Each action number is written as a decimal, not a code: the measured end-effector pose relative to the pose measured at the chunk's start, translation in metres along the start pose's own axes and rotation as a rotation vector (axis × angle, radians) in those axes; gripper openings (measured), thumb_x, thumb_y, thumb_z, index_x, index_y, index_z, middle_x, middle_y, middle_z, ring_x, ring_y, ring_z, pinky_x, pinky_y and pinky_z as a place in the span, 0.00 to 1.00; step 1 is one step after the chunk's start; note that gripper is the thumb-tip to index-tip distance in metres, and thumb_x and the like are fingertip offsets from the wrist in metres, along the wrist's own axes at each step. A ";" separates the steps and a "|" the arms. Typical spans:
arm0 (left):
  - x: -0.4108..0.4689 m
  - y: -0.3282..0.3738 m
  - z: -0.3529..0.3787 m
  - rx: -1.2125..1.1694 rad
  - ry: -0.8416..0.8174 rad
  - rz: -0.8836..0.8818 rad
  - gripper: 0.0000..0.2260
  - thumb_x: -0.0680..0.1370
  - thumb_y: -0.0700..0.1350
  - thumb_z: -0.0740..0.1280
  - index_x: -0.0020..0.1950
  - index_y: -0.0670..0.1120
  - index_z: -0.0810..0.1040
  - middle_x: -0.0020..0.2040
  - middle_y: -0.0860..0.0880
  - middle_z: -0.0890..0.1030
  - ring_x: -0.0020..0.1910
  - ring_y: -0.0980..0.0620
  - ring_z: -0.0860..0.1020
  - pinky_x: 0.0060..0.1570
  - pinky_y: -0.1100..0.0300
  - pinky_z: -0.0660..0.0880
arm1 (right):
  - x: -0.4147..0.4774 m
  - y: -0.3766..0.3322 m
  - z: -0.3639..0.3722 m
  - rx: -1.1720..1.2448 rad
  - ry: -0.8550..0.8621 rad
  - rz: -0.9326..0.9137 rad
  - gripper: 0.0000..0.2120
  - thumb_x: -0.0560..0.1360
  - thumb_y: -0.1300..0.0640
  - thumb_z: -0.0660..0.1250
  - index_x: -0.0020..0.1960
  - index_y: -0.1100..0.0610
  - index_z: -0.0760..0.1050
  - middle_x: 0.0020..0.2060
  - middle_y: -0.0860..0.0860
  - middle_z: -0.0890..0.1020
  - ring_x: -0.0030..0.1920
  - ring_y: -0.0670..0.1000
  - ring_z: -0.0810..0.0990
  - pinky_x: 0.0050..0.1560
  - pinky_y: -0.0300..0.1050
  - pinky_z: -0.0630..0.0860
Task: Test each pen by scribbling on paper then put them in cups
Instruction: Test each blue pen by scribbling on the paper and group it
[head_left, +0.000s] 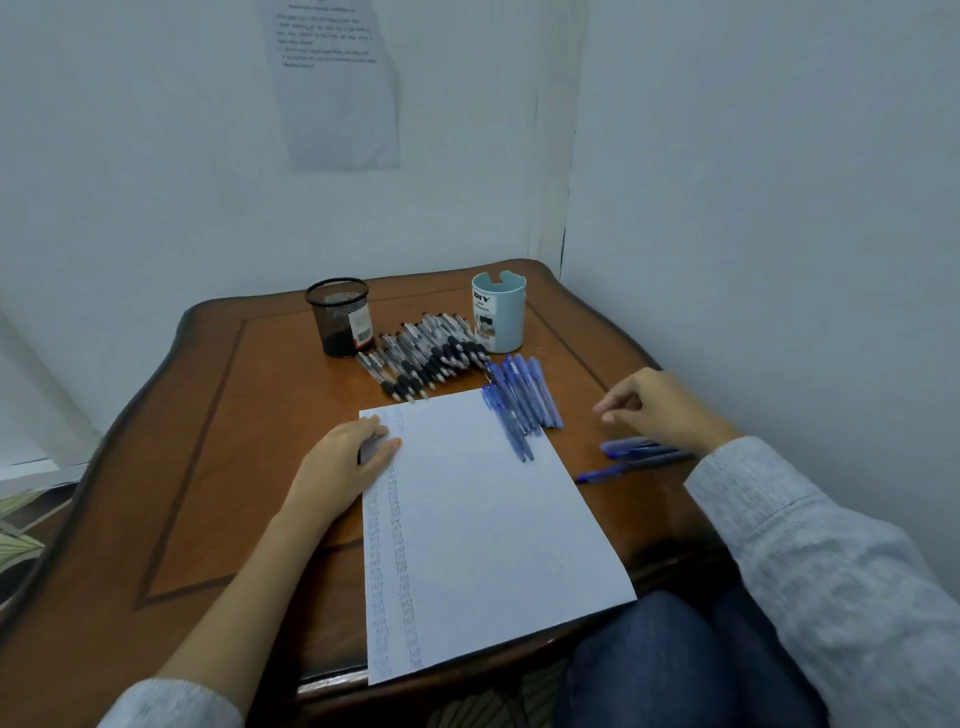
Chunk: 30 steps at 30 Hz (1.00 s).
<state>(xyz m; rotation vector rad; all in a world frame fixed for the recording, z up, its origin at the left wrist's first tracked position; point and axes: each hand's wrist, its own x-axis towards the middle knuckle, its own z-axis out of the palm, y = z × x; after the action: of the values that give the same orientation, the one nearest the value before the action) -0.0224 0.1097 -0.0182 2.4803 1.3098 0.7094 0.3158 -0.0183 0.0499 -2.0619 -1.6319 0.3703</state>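
Note:
A white sheet of paper lies on the wooden table, with columns of scribbles down its left side. My left hand rests on the sheet's top left corner. My right hand hovers with loosely curled fingers and holds nothing, just above a few blue pens to the right of the sheet. A second bunch of blue pens lies over the paper's top right corner. Several black-and-white pens are piled behind the paper. Behind them stand a black mesh cup and a light blue cup.
The table sits in a corner, with walls close behind and to the right. A printed sheet hangs on the back wall. My knees in blue jeans are below the table's front edge.

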 end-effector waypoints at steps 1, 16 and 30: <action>0.000 0.000 0.000 0.004 -0.005 -0.001 0.17 0.78 0.52 0.65 0.62 0.43 0.78 0.63 0.46 0.78 0.61 0.49 0.76 0.57 0.56 0.73 | -0.002 0.006 -0.003 -0.023 -0.028 0.012 0.07 0.75 0.61 0.70 0.52 0.58 0.83 0.52 0.51 0.83 0.48 0.45 0.77 0.57 0.43 0.74; -0.006 0.010 -0.002 0.015 0.033 0.025 0.17 0.77 0.50 0.68 0.62 0.42 0.79 0.61 0.45 0.80 0.60 0.48 0.76 0.57 0.58 0.71 | -0.010 0.000 0.019 -0.075 0.063 -0.232 0.03 0.79 0.54 0.64 0.50 0.52 0.74 0.47 0.48 0.78 0.47 0.46 0.77 0.54 0.46 0.77; -0.003 0.002 -0.003 -0.012 0.061 0.063 0.15 0.77 0.50 0.68 0.60 0.43 0.80 0.60 0.47 0.80 0.60 0.51 0.75 0.57 0.61 0.70 | -0.002 -0.059 0.081 -0.352 0.119 -0.340 0.14 0.81 0.43 0.53 0.52 0.52 0.70 0.42 0.50 0.82 0.38 0.53 0.78 0.34 0.47 0.69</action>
<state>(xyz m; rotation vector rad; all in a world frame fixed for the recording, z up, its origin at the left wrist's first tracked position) -0.0238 0.1062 -0.0157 2.5184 1.2491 0.8119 0.2262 0.0062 0.0116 -1.9410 -2.0402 -0.1649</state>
